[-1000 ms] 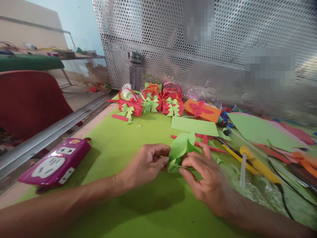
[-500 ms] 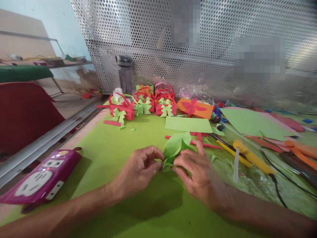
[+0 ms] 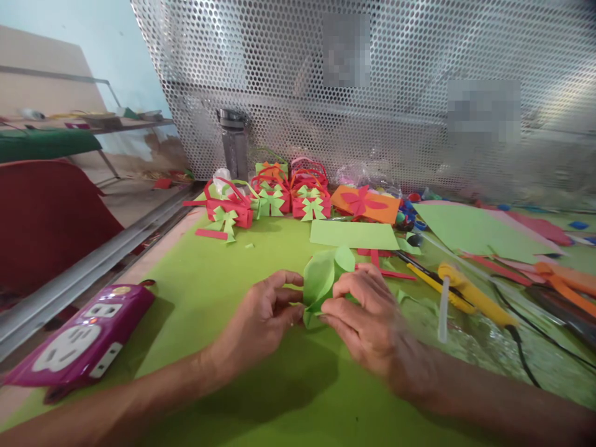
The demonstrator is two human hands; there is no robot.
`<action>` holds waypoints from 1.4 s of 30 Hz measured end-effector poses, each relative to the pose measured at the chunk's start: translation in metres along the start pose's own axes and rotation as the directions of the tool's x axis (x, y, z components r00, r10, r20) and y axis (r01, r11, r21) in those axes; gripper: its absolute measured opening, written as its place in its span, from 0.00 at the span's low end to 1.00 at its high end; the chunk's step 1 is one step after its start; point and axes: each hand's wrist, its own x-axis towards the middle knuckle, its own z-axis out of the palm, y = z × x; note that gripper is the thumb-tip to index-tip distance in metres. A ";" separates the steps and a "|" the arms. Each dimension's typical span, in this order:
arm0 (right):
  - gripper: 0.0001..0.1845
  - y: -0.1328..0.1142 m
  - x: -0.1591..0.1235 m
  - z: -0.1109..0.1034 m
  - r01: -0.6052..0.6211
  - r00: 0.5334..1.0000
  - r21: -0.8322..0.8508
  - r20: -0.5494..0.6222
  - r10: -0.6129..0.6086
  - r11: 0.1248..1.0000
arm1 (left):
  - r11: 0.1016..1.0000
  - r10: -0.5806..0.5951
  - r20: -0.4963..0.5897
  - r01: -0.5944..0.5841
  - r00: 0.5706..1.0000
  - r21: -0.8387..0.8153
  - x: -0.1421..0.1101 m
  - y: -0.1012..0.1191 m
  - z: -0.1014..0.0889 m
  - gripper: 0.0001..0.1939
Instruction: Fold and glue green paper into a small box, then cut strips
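Note:
Both of my hands meet at a folded light-green paper piece [image 3: 321, 279] just above the green table sheet [image 3: 242, 273]. My left hand [image 3: 263, 320] pinches its left side with thumb and fingertips. My right hand [image 3: 367, 316] pinches the right side, fingers curled over the paper's lower folds. Rounded loops of the paper stand up between the hands. A flat green paper rectangle [image 3: 354, 234] lies just beyond them.
Several red paper baskets with green bows [image 3: 270, 198] stand at the back by a perforated metal screen [image 3: 372, 93] and a grey bottle [image 3: 234, 146]. A yellow glue gun [image 3: 470, 298], orange card [image 3: 367, 203], paper scraps and scissors lie right. A purple power strip [image 3: 77, 338] sits left.
The paper piece has been turned and folded tighter between my fingers, its loops now standing more upright. The view has shifted slightly.

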 end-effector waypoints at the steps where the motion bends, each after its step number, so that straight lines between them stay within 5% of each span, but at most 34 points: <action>1: 0.06 -0.001 0.000 -0.001 0.006 1.000 -0.008 -0.025 -0.006 1.000 | 1.000 0.006 -0.001 -0.006 1.000 -0.006 0.000 0.000 0.000 0.12; 13: 0.08 0.001 0.000 0.003 0.066 0.997 0.046 -0.053 -0.064 0.997 | 0.995 0.051 0.087 -0.058 0.995 0.083 0.000 -0.001 -0.001 0.08; 19: 0.09 0.001 0.000 0.003 0.075 0.997 0.038 -0.027 -0.074 0.996 | 0.962 0.030 0.028 -0.036 0.999 0.272 0.000 0.002 -0.001 0.07; 33: 0.09 -0.007 0.001 0.003 0.034 0.999 0.012 -0.033 -0.033 0.999 | 0.928 0.052 -0.018 -0.042 0.998 0.371 -0.003 0.002 0.000 0.08; 37: 0.10 -0.006 0.001 0.002 0.031 0.999 -0.017 -0.021 -0.031 0.999 | 0.937 0.036 -0.026 -0.024 0.999 0.348 -0.003 0.003 0.000 0.08; 42: 0.11 -0.005 0.002 0.000 0.032 0.999 -0.030 -0.028 -0.032 0.999 | 0.990 -0.053 0.025 0.049 0.998 0.132 -0.002 0.001 0.001 0.09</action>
